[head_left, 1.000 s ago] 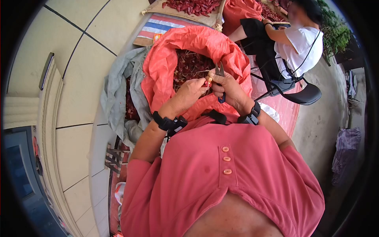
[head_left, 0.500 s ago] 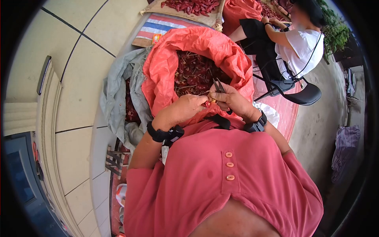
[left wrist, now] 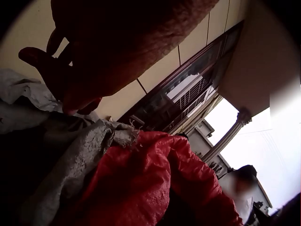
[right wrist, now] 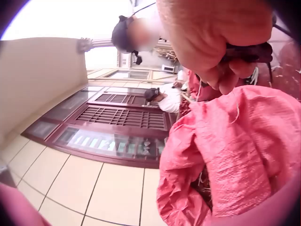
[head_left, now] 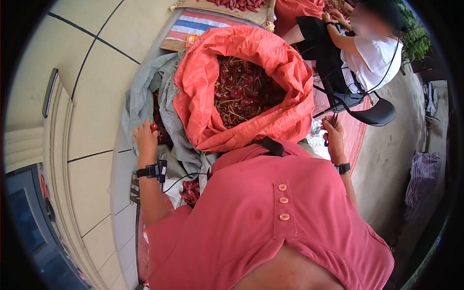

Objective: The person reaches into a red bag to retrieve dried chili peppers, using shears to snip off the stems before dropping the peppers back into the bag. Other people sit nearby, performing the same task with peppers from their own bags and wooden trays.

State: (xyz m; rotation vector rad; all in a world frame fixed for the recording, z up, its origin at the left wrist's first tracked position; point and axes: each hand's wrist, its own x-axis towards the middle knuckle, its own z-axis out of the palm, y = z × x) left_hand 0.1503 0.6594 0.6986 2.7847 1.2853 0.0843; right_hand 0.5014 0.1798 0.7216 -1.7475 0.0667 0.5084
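My left hand [head_left: 145, 140] is over the grey sack [head_left: 166, 104], with a red chili pepper [head_left: 153, 126] at its fingertips, between thumb and finger. In the left wrist view this hand [left wrist: 108, 52] is dark, its fingers partly spread above the sack's edge. Off to the right, my right hand [head_left: 334, 140] grips a pair of small snips [head_left: 334, 119], blades pointing away from me. Their dark handle [right wrist: 249, 52] shows under the curled fingers in the right wrist view. Between the hands stands an open red sack [head_left: 295, 111] full of dried chilies and stems [head_left: 244, 92].
A person in white [head_left: 372, 58] sits on a black folding chair [head_left: 372, 113] at the right. Behind the red sack is a striped mat [head_left: 208, 24], with a tray of chilies [head_left: 241, 4] beyond. Loose chilies [head_left: 190, 192] lie by my left side.
My hands were together over the red sack, chili in the left and snips in the right. They have parted: the left moved to the grey sack, the right to the right side with the snips.
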